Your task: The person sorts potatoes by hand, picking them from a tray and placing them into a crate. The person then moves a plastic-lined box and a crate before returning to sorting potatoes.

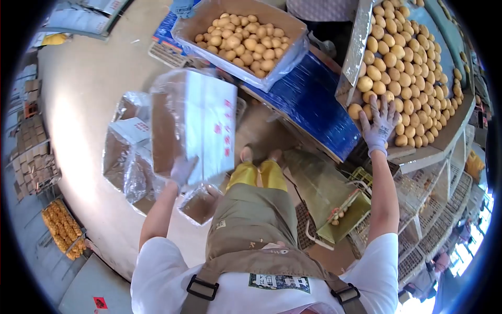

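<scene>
My left hand (183, 170), in a pale glove, grips the lower edge of a cardboard box (209, 120). The box has a white side with red print, and clear plastic lining bulges from its open side. My right hand (378, 128), also gloved, lies with fingers spread at the near left edge of the round yellow-brown produce (405, 68), perhaps potatoes, and touches it. The produce fills a metal-edged sorting tray (348, 78). Another plastic-lined box (287, 18) on the bench holds a heap of the same produce.
Plastic-lined boxes (120, 157) stand on the floor at left, near a smaller lined box (200, 205). A blue plastic-covered bench (308, 99) runs below the full box. Plastic crates (429, 230) and a greenish bin (350, 214) are at right. Somebody's patterned garment (319, 9) shows behind the bench.
</scene>
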The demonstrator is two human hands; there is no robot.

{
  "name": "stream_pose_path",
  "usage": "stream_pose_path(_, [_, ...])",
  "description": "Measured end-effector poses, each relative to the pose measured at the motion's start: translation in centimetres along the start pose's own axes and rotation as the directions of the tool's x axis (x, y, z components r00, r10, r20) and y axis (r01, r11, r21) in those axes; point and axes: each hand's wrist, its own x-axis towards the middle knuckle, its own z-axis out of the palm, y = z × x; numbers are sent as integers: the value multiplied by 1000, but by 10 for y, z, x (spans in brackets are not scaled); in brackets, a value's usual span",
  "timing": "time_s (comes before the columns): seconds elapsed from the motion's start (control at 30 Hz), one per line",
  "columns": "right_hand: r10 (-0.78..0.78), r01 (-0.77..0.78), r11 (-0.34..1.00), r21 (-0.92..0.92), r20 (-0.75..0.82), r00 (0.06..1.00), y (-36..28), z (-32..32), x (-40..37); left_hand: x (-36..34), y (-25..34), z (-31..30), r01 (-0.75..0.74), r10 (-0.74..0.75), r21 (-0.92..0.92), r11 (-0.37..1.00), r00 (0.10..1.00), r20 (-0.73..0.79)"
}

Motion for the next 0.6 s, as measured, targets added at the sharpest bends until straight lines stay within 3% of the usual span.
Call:
stream_pose_path(0.03, [3,-3,1000,-6,2,1000,-1,-1,1,-15,-4,2,-41,40,16,999,999,16])
stream_pose_path(0.07, [4,-4,1000,-12,5,1000,-1,-3,1,-31,1,1,-232,229,109,966,972,44])
stream_pose_path(0.1, [6,-6,1000,-5,2,1000,-2,-3,1,-52,23,-7,-200,160,298,933,975,152])
stream_pose_path(0.2, [18,-18,1000,3,8,1000,-1,-6,2,-92,70,-17,-299,182,350,888,926,330])
stream_pose_path(0.27, [40,-40,999,-8,38,998,-3,-10,2,-102,89,-21,-477,311,404,781,857,411])
stream_pose_path(0.3, [45,-45,999,4,38,998,-1,-9,2,-105,96,-22,-561,368,422,713,810,456])
stream_pose_path(0.37, [50,-50,999,18,21,999,-2,-10,2,-96,93,-9,-769,601,514,380,628,494])
stream_pose_path(0.4, [52,-53,998,21,22,998,-2,-12,3,-91,93,-3,-816,681,547,187,509,526])
stream_pose_path(0.43, [58,-58,998,22,23,998,-2,-13,4,-87,110,4,-844,849,536,27,302,434])
stream_pose_path(0.5, [76,-77,997,28,39,996,-2,-14,3,-75,156,17,-814,680,577,-73,382,625])
stream_pose_path(0.53, [83,-84,996,29,46,995,-1,-13,3,-70,183,23,-859,692,510,-37,346,633])
stream_pose_path(0.57, [96,-97,995,27,57,994,-2,-16,4,-40,184,46,-860,778,496,-116,231,584])
stream_pose_path(0.6, [102,-104,994,20,69,992,-2,-15,4,-27,206,56,-896,760,432,-101,211,615])
